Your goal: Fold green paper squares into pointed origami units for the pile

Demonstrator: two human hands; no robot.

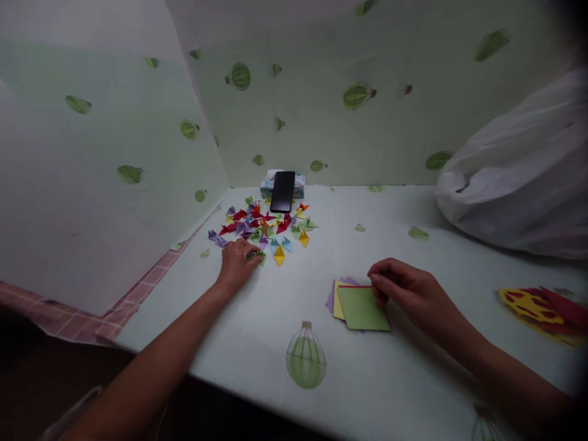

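Left grip pinches green origami; right grip by square papers.

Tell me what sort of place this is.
Likely a papercraft corner in a home: balloon-print walls border a table holding many colourful folded paper pieces, a stack of square sheets and a tissue box.

A stack of square paper sheets lies flat and loosely fanned, green uppermost, a red edge showing beneath, yellow and purple corners jutting out. Left of the stack and farther back, small pointed folded papers lie scattered close together, red, purple, yellow, green and blue. Leftward too, a green folded piece, partly hidden, sits at their near side.
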